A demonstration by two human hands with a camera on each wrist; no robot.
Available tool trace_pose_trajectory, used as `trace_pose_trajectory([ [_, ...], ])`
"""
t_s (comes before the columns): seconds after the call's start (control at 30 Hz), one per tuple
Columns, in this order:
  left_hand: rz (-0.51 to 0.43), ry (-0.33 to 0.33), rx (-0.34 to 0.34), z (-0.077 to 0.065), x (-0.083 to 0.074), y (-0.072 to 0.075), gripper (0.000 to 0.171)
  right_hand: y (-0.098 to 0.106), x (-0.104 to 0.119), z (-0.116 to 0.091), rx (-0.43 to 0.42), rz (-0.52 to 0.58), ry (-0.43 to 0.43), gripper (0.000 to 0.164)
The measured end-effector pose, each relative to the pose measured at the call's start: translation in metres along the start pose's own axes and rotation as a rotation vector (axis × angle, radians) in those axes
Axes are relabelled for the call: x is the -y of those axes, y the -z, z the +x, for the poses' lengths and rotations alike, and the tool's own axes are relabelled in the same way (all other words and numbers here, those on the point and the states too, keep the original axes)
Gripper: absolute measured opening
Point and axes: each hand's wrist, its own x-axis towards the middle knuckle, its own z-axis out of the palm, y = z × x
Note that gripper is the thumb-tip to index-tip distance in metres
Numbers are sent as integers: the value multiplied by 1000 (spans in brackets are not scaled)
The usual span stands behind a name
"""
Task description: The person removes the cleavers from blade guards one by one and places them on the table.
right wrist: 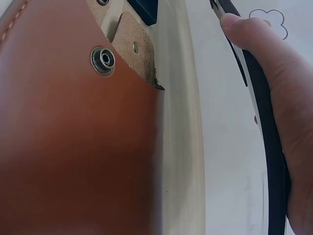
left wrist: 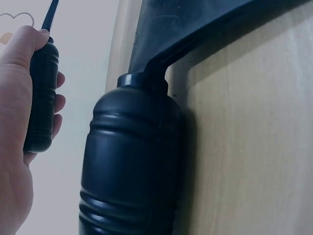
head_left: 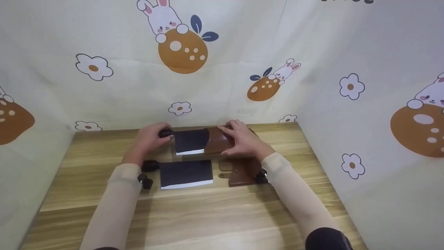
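Near the back of the table, a cleaver (head_left: 190,141) has its dark blade partly inside a brown leather sheath (head_left: 215,141). My left hand (head_left: 150,138) grips its black handle (left wrist: 45,98), fingers wrapped round it. Over the sheath, my right hand (head_left: 245,139) holds it with fingers at the far edge and thumb at the near one. A second cleaver (head_left: 185,173) lies in front, blade bare; its ridged black handle (left wrist: 132,161) fills the middle of the left wrist view. Right of it lies a second brown sheath (right wrist: 83,142) with a metal snap, partly hidden under my right forearm.
The wood-grain table (head_left: 194,222) is bounded by cloth-covered walls (head_left: 114,93) at the back and both sides, printed with rabbits and flowers. The held cleaver is close to the back wall. Small black devices (head_left: 145,181) sit at both wrists.
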Motion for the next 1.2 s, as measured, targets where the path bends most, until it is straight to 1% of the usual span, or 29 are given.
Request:
trace_pose_trajectory([
  [0.17, 15, -18, -7, -1, 2, 2, 39, 0, -2, 0, -3, -12, 27, 112],
  [0.3, 23, -17, -9, -2, 3, 3, 38, 0, -4, -3, 2, -36, 25, 111],
  [0.67, 15, -6, 16, 1, 2, 10, 40, 1, -5, -9, 4, 0, 7, 107],
  [0.83, 11, 5, 6, -2, 4, 11, 36, 1, -10, -12, -13, 4, -3, 107],
  [1.0, 13, 9, 7, -5, 7, 11, 36, 0, -14, -17, -16, 9, -19, 107],
  [1.2, 15, 4, -7, -6, 5, 18, 37, 3, -14, -16, -31, 30, -3, 112],
])
